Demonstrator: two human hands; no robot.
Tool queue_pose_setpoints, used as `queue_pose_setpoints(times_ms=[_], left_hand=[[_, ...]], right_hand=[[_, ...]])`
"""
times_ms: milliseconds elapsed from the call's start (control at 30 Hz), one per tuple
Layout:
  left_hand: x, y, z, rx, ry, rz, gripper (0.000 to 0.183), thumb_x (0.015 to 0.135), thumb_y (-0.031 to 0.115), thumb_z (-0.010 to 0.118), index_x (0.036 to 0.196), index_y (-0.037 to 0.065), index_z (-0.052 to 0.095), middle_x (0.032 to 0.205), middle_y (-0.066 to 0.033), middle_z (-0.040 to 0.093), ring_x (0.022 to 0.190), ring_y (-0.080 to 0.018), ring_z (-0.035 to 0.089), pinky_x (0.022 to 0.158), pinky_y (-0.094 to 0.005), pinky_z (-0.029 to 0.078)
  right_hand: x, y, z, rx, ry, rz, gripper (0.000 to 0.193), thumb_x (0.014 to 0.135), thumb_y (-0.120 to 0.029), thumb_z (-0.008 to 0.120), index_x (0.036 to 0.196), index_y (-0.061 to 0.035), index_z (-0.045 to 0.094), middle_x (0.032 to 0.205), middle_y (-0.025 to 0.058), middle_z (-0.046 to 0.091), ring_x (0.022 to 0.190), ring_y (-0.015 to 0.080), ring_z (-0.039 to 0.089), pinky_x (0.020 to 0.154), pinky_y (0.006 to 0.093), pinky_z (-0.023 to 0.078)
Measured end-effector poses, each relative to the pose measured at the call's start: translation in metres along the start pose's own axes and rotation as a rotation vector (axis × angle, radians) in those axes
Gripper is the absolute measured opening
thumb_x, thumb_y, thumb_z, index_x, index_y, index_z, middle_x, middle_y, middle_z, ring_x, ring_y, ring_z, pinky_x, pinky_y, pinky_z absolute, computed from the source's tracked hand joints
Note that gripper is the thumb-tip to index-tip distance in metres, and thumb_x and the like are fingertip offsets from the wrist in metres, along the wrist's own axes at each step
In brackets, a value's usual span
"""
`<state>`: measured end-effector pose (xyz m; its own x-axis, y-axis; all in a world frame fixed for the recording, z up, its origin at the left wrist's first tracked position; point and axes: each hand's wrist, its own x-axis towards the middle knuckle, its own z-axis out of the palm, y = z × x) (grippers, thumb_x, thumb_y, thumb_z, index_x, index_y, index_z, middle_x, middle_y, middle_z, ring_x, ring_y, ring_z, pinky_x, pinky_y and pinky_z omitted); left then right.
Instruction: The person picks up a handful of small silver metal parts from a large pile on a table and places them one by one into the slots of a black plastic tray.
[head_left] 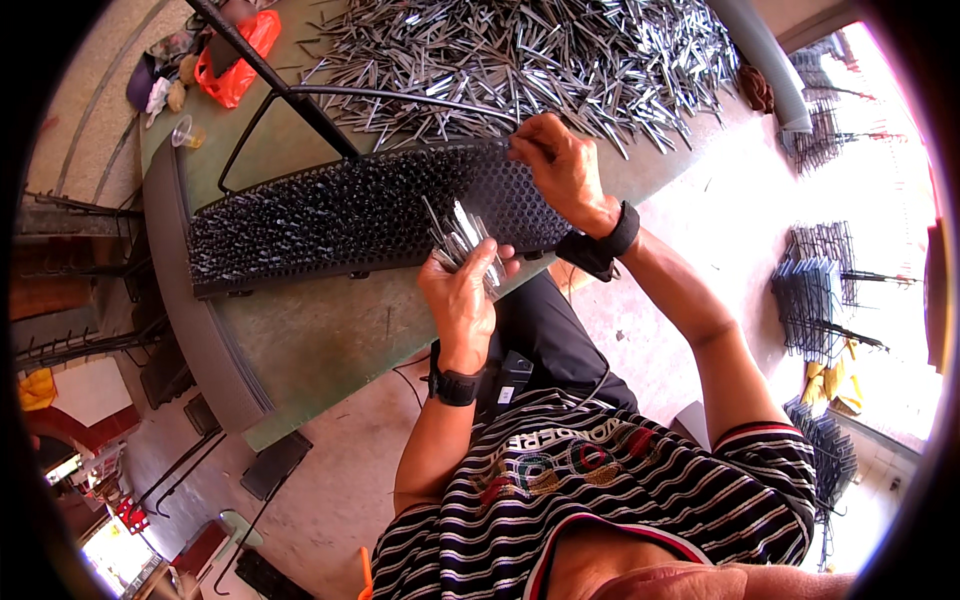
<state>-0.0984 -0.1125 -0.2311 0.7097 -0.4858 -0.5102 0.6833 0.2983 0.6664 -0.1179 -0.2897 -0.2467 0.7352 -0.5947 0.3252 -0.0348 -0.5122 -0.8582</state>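
Note:
My left hand (461, 305) is closed around a bundle of thin silvery metal strips (461, 232), held just above the near side of a long black board full of round holes (508, 198). Many upright strips fill the board's holes from its left end to about the middle; toward the right end the holes look bare. At the board's far right edge is my right hand (566, 172), its fingers pinched together. Whatever sits between those fingertips is too small to make out.
A big heap of loose metal strips (540, 65) covers the far part of the green table (330, 330). Black metal bars (270, 70) cross above the table's left side. A plastic cup (187, 133) and a red bag (238, 60) lie far left. Wire racks (810, 290) stand on the right.

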Motion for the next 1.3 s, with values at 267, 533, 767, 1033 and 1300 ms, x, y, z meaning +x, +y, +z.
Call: queue_pose_setpoints(times_ms=[267,533,767,1033,1300], left_hand=[[0.001,0.001,-0.002,0.029,0.020,-0.013,0.015,0.078,-0.004,0.063,0.091,0.003,0.060,0.082,-0.0072,0.063,0.068,-0.0219,0.064,0.055,-0.0337,0.055],[0.006,-0.006,-0.005,0.014,0.005,0.002,0.019,0.077,-0.005,0.065,0.094,0.003,0.061,0.082,-0.0073,0.064,0.068,-0.0209,0.064,0.055,-0.0335,0.055],[0.001,-0.001,-0.003,0.003,0.014,0.014,0.019,0.078,-0.005,0.063,0.096,0.002,0.061,0.079,-0.0063,0.063,0.067,-0.0201,0.064,0.056,-0.0333,0.055],[0.001,0.001,-0.008,0.018,0.004,0.034,0.014,0.078,-0.005,0.062,0.091,-0.001,0.059,0.080,-0.0086,0.062,0.065,-0.0202,0.063,0.055,-0.0326,0.056],[-0.001,0.006,-0.009,-0.005,0.021,0.016,0.019,0.078,-0.004,0.063,0.096,0.002,0.061,0.080,-0.0067,0.063,0.068,-0.0207,0.064,0.057,-0.0338,0.056]], right_hand=[[0.007,0.001,-0.002,-0.435,-0.110,-0.310,0.008,0.080,-0.007,0.063,0.084,-0.0002,0.062,0.074,0.0152,0.064,0.062,0.0202,0.063,0.057,0.0323,0.048],[-0.014,-0.046,-0.013,0.011,-0.626,0.316,0.011,0.080,-0.009,0.065,0.080,0.0019,0.065,0.067,0.0079,0.064,0.057,0.0075,0.059,0.051,0.0217,0.046],[-0.004,-0.030,0.005,0.099,-0.002,0.041,0.011,0.086,-0.002,0.054,0.096,0.0006,0.053,0.072,0.0116,0.066,0.064,0.0179,0.067,0.055,0.0280,0.051],[0.004,-0.010,0.014,-0.182,-0.130,-0.167,0.006,0.085,-0.002,0.053,0.090,-0.0015,0.052,0.074,0.0151,0.063,0.067,0.0294,0.065,0.056,0.0342,0.050],[0.002,-0.043,0.004,-0.242,-0.358,0.004,0.014,0.078,-0.013,0.066,0.085,-0.0012,0.065,0.068,0.0128,0.062,0.060,0.0154,0.060,0.055,0.0301,0.046]])
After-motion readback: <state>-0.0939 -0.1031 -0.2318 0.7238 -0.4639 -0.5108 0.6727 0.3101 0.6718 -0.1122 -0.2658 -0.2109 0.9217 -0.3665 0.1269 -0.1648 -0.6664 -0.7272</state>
